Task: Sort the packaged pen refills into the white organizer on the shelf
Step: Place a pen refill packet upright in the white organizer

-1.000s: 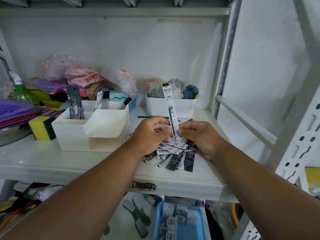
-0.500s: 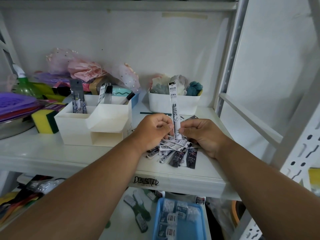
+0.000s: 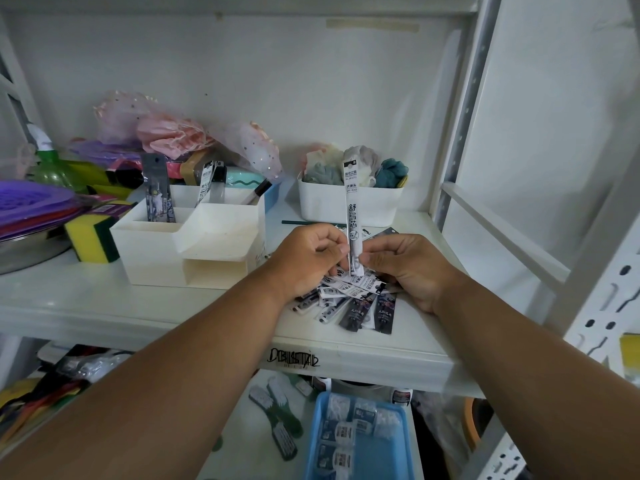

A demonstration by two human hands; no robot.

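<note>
A white metal shelf (image 3: 104,306) against a pale wall fills the frame, its front edge marked with black scrawl. At centre, both hands meet over a loose pile (image 3: 349,299) of flat, glossy refill packs, some white, some dark. The left hand (image 3: 308,261) and the right hand (image 3: 412,268) both have curled fingers pinching the bottom of one slim white refill (image 3: 351,209), which stands upright with black print down its length. The hands hide much of the pile. Left of centre sits the organizer (image 3: 194,244), a boxy white plastic piece with square compartments; a dark pack (image 3: 157,192) stands in its left back cell, and a lighter one (image 3: 207,181) leans in the middle one. Behind the refill is a white tub (image 3: 349,206) of crumpled cloth. At left lie a yellow-green sponge (image 3: 91,237) and pink mesh, partly cut off. The lower shelf's blue tray (image 3: 360,441) is blurred.
</note>
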